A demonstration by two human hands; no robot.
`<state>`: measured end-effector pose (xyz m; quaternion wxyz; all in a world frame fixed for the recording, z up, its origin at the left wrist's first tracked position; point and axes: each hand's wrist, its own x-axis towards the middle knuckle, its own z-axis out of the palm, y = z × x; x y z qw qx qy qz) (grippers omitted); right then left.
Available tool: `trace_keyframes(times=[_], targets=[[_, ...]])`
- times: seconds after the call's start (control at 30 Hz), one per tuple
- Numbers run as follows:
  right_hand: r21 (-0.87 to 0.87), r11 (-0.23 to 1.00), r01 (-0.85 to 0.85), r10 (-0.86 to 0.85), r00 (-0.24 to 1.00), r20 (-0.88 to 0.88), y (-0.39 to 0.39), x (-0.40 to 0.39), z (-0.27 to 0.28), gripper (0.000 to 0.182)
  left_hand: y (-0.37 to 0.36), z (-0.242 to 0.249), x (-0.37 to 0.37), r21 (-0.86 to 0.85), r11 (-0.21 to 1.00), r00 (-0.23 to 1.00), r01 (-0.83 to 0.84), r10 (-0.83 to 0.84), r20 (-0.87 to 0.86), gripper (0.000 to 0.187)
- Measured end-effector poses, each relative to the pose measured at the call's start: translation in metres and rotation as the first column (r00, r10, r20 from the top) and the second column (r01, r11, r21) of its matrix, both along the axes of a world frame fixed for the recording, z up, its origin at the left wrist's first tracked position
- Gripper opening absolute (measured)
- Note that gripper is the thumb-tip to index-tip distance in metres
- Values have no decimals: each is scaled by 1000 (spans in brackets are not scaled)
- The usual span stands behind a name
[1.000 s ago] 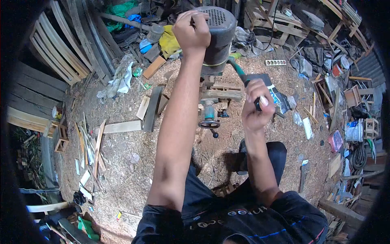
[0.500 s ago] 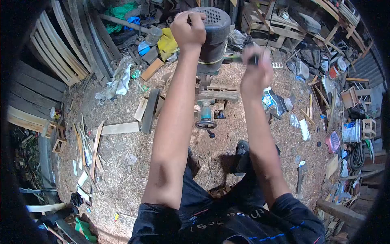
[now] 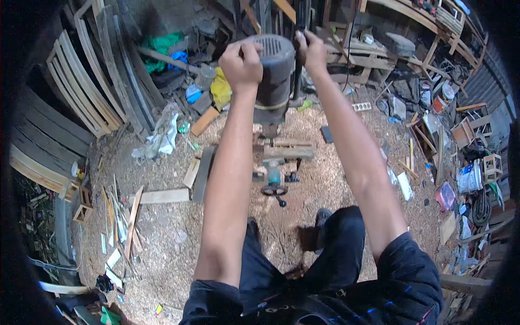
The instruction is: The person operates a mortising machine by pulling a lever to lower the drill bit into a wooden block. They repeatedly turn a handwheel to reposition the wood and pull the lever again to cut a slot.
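Observation:
An upright machine with a dark cylindrical motor [image 3: 273,76] stands in front of me, its vented cap facing up. My left hand [image 3: 242,62] is closed against the upper left edge of the motor; its fingertips are partly hidden. On the motor's other side, my right hand [image 3: 314,51] is closed round a dark lever [image 3: 299,73], much of it hidden by the hand. Under the motor, a piece of wood [image 3: 290,150] lies across the machine. A handwheel [image 3: 274,190] with a black knob sits nearer my feet, below a green clamp part [image 3: 274,174].
Wood shavings cover the floor [image 3: 168,227]. Boards [image 3: 73,81] lean at the left, and a plank [image 3: 162,196] lies beside the machine. Thin offcuts [image 3: 132,222] are scattered at left. Scrap, a pink basket [image 3: 445,196] and small wooden frames [image 3: 492,168] line the right side.
My right hand has risen and moved left, closer to the motor, with the lever. The motor and my left hand appear slightly lower and further left as the view shifts.

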<state>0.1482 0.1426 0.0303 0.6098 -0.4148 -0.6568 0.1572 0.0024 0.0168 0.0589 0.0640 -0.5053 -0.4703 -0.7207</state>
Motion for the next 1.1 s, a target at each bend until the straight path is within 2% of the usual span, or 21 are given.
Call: trace_keyframes(times=[0.03, 0.07, 0.13, 0.2, 0.27, 0.3, 0.47, 0.5, 0.53, 0.6, 0.63, 0.67, 0.73, 0.77, 0.8, 0.83, 0.87, 0.93, 1.0, 1.07, 1.1], targets=[[24, 992, 125, -126, 992, 25, 7, -6, 0, 31, 0, -1, 0, 4, 1000, 1000, -13, 13, -19, 33], [22, 990, 138, -139, 989, 55, 15, -7, 1, 30, 1, 0, -2, 14, 1000, 999, -27, 28, -39, 33], [-28, 990, 137, -133, 985, 112, 18, -8, 10, 29, 4, 3, -6, 39, 999, 996, 27, -23, -88, 25], [-184, 983, -2, 5, 1000, 15, 19, -6, 15, 28, 5, 5, -11, -33, 983, 982, 178, -180, -61, 26], [-67, 992, 111, -95, 975, 199, 55, -7, 0, 29, 7, 8, -21, -99, 947, 950, 306, -311, -32, 27], [-172, 984, 41, -20, 992, 122, 50, -7, 5, 28, 8, 11, -23, -109, 943, 946, 313, -320, -52, 27], [-100, 990, 100, -76, 973, 219, 87, -14, -7, 32, 12, 10, -26, -95, 944, 945, 316, -322, -62, 27], [-112, 988, 108, -79, 969, 235, 92, -14, -10, 35, 11, 10, -25, -95, 940, 941, 327, -333, -55, 27], [-237, 969, 71, -24, 980, 196, 87, -14, -5, 35, 8, 11, -24, -94, 944, 944, 318, -324, -66, 27], [-227, 974, 23, 12, 989, 151, 86, -13, -7, 36, 4, 16, -22, -88, 954, 952, 287, -294, -82, 28], [-174, 978, 111, -62, 963, 264, 82, -13, -15, 35, 3, 16, -21, -56, 975, 969, 214, -219, -117, 29], [-131, 989, 65, -30, 968, 249, 84, -11, -29, 35, 1, 10, -23, -125, 962, 965, 244, -254, -67, 34], [-131, 986, 107, -84, 981, 174, 55, -4, -48, 36, -10, -5, -25, -98, 979, 979, 177, -186, -83, 38], [-205, 976, 70, -56, 996, 75, 25, 3, -59, 37, -25, -21, -22, -88, 984, 987, 155, -158, -34, 40], [-109, 994, 30, -32, 999, -20, 2, 13, -83, 34, -43, -36, -16, -84, 988, 991, 131, -130, 17, 44], [-124, 992, -21, 13, 998, -68, -27, 21, -103, 34, -45, -82, -29, -140, 988, 997, 71, -72, -6, 50], [-149, 986, -69, 52, 992, -118, -61, 29, -125, 35, -67, -118, -24, -251, 967, 994, 35, -8, 109, 49], [-233, 966, -114, 94, 991, -97, -115, 48, -196, 34, -116, -193, -20, -552, 832, 996, 54, -82, -25, 50], [-523, 846, -100, 165, 983, 80, -196, 58, -225, 33, -162, -237, 7, -751, 657, 988, 56, -145, -52, 57], [-662, 728, -178, 525, 766, 372, -219, 63, -308, 40, -188, -324, 13, -876, 474, 941, -90, -247, -230, 80], [-701, 697, -154, 575, 704, 417, -228, 66, -311, 44, -197, -327, 24, -921, 379, 937, -94, -278, -210, 90]])
